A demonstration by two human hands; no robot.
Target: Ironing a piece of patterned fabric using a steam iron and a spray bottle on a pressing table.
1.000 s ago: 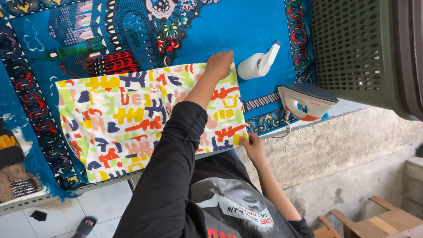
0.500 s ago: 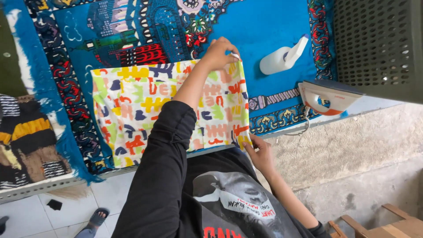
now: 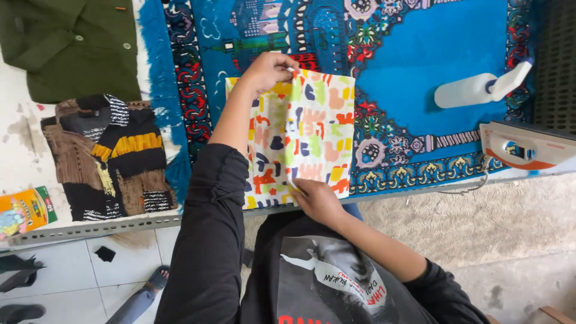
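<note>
Two hands, left [image 3: 268, 70] and right [image 3: 318, 201], pinched on patterned cloth [image 3: 303, 135] folded over blue rug [image 3: 432, 54], white bottle [image 3: 480, 89], contents unseen, laid beside iron [image 3: 525, 147]

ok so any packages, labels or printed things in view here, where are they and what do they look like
Flat rectangular crayon box: far left on the white table edge, bright orange, yellow and green.
White plastic squeeze bottle: lying on the blue patterned rug, upper right; no label shows.
White and orange clothes iron: right rug edge, with a small blue panel.
</note>
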